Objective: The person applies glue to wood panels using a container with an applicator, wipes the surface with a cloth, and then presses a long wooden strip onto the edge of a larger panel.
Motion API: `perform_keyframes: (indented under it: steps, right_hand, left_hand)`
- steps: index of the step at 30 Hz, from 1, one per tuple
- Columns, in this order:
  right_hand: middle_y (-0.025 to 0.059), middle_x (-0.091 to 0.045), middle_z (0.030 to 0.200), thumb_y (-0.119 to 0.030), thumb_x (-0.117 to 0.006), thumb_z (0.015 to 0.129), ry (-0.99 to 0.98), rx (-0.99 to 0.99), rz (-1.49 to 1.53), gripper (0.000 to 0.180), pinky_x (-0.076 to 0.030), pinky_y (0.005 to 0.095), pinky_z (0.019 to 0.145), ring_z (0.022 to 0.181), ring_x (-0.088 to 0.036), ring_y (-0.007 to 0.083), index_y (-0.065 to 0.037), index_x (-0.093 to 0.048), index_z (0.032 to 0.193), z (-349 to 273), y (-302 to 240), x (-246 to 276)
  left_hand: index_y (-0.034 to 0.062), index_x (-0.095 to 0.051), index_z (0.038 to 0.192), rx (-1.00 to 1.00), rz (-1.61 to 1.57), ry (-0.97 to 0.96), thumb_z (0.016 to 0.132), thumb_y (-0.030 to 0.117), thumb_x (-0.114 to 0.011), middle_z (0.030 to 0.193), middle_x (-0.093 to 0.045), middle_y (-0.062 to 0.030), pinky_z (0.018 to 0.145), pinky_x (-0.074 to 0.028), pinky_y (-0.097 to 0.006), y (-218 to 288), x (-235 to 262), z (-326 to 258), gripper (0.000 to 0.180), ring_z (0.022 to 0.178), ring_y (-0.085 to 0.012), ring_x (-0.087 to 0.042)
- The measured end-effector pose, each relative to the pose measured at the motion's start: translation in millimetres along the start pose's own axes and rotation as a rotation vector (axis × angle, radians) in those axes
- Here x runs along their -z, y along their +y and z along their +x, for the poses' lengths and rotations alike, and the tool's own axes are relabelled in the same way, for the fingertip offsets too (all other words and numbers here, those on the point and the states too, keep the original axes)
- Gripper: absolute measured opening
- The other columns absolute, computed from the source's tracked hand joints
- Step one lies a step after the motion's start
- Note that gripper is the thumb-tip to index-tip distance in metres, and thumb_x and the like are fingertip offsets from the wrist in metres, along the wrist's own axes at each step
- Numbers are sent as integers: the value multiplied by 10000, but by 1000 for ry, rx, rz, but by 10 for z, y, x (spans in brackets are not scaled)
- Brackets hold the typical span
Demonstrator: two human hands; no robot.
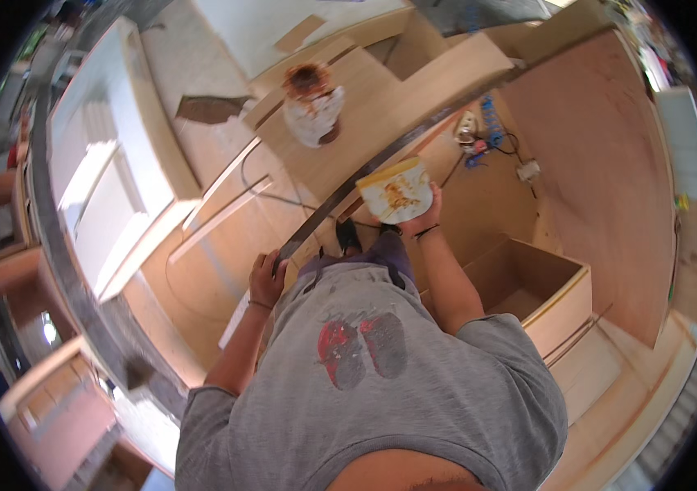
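Note:
My right hand (424,214) holds a white plastic tub (396,191) smeared with yellow-brown glue, raised in front of me over the plywood floor. My left hand (267,277) grips the near end of a long dark metal bar (381,159), which runs diagonally up to the right across the boards. A second white bucket (313,104) with a brown-stained rim stands on a plywood sheet further ahead. My grey shirt fills the lower middle of the view.
An open plywood box (528,286) sits to my right. A white cabinet (123,155) lies to the left. A power strip and cables (487,139) lie on the floor ahead right. Thin wood strips (225,204) lie on the floor panel.

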State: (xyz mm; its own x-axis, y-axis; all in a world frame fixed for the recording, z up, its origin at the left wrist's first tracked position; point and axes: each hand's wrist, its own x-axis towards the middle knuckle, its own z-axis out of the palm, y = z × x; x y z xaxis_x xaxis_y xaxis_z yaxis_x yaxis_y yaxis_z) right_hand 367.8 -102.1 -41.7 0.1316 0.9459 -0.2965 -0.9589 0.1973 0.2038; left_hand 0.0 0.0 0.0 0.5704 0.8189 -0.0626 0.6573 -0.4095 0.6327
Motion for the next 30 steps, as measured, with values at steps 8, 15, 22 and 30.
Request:
perform_keyframes:
  steps: [8, 15, 22, 30]
  right_hand:
    - [161, -375, 1386, -583, -379, 792, 108, 144, -326, 717, -276, 663, 962, 1243, -364, 424, -125, -387, 1344, 329, 98, 405]
    - [159, -402, 1363, -574, -386, 797, -181, -28, -182, 659, -304, 754, 808, 1199, -384, 466, -174, -427, 1319, 298, -87, -120]
    - [134, -399, 1375, -599, -396, 785, -343, 147, -239, 692, -297, 745, 838, 1204, -392, 460, -182, -408, 1338, 547, -442, -736]
    - [140, -370, 1397, -638, -414, 762, -490, 290, -422, 754, -286, 742, 861, 1224, -375, 458, -181, -374, 1361, 491, -1031, -1457]
  left_hand:
    - [-8, -555, 1049, -83, 16, 4, 848, 137, -589, 854, -548, -186, 647, -459, -396, -35, 388, -213, 250, 761, -360, -556]
    - [-25, -531, 1065, -122, 36, -46, 857, 123, -556, 841, -522, -201, 659, -443, -428, -13, 479, -214, 256, 767, -373, -532]
    - [-37, -525, 1071, -102, 95, -52, 856, 140, -563, 852, -519, -192, 650, -454, -422, -243, 596, -188, 280, 765, -367, -539]
    - [-27, -506, 1100, -89, 37, 33, 853, 182, -564, 877, -509, -199, 662, -472, -421, -393, 583, -247, 329, 774, -373, -550]
